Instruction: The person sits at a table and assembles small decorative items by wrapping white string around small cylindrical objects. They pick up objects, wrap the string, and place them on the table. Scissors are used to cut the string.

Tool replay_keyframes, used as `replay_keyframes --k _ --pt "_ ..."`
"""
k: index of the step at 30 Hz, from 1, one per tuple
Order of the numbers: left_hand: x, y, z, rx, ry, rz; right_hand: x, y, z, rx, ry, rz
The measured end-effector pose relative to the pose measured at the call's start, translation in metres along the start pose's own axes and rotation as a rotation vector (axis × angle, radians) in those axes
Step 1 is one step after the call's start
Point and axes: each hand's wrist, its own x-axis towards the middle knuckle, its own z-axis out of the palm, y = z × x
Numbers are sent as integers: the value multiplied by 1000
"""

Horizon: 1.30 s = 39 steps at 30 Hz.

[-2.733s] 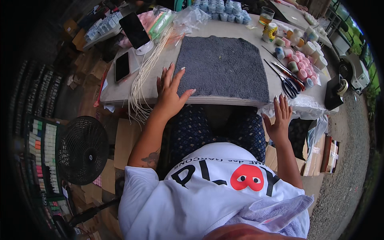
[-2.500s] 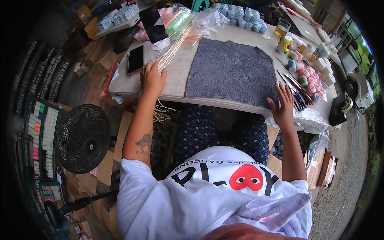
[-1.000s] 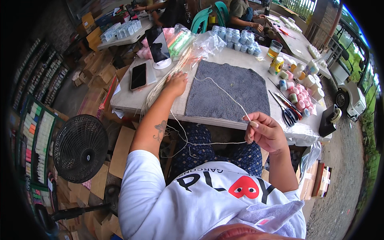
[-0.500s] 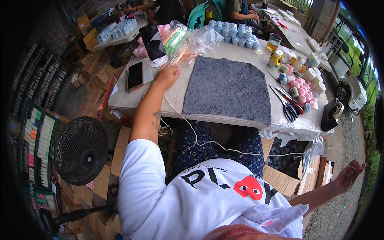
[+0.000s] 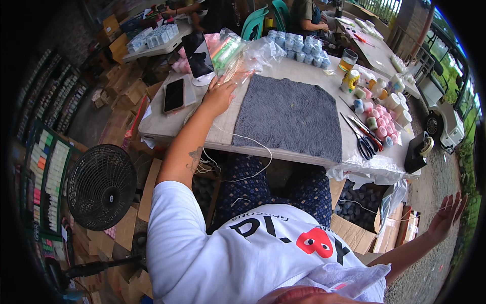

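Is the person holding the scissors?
No, the scissors lie on the table beside the grey cloth, apart from the left hand and right hand.

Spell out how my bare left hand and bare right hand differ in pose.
Your bare left hand is over the pale rectangular table; your bare right hand is out past its right end. The left is palm-down by thin off-white cords; the right has fingers extended, away from the tabletop. Both are uncovered.

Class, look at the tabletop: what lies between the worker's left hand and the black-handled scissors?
A grey cloth, spread on the table, lies between the left hand and the scissors, as the head view shows.
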Motion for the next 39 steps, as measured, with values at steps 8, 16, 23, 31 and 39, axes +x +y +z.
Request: replay_keyframes --k 8,16,23,31,39 --pt "-86 165 -121 -1025 -774 -107 -71 5 125 193 -434 112" --pt "-186 179 -53 -500 -427 -189 -107 40 180 411 -638 340" --pt "-189 103 -91 -794 -621 -605 -128 57 198 473 -766 507" --pt "-116 106 -191 -912 -577 -239 -195 71 261 333 -1245 850" --pt "-73 220 -106 -2416 -761 -466 -199 49 285 438 -1613 760"
